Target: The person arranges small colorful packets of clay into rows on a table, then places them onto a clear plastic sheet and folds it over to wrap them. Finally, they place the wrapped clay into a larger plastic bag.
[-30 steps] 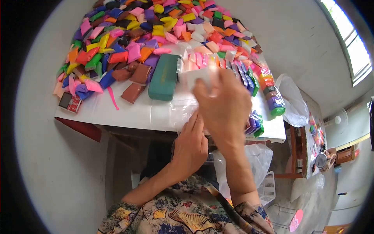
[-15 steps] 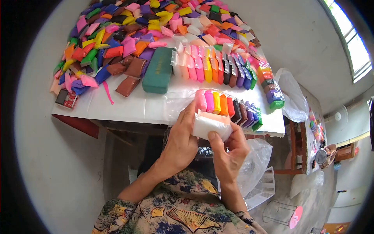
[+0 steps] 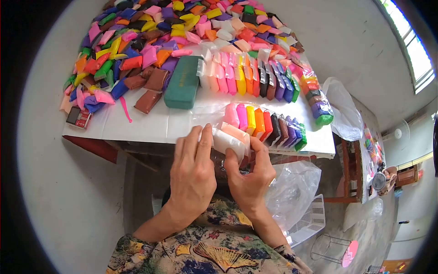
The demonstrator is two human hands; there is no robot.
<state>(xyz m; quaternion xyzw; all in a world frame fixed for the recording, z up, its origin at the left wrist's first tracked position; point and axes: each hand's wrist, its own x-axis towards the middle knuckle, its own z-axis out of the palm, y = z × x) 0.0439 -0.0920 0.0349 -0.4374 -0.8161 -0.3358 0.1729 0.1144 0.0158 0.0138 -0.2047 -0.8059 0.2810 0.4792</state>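
Observation:
My right hand (image 3: 252, 177) grips a white packet (image 3: 226, 141) and a peach packet (image 3: 236, 131) stacked together, its thumb on the white one and its fingers at their right end. My left hand (image 3: 194, 178) reaches to their left end with fingers stretched out; its thumb is hidden. Just beyond, a row of coloured packets (image 3: 258, 122), pink through green, stands on edge in clear plastic at the table's front edge. The film's opening near my left fingers is hard to make out.
Behind stand a green box (image 3: 182, 82) and another packed row (image 3: 246, 77). Loose coloured packets (image 3: 155, 32) heap across the back of the white table (image 3: 159, 125). A red-and-black small box (image 3: 80, 118) lies front left. Clear bags (image 3: 296, 182) and a white basket (image 3: 310, 219) are at lower right.
The white and peach packets have shifted left and turned, so more of the peach one shows. My left hand has moved left, its fingers now straightened.

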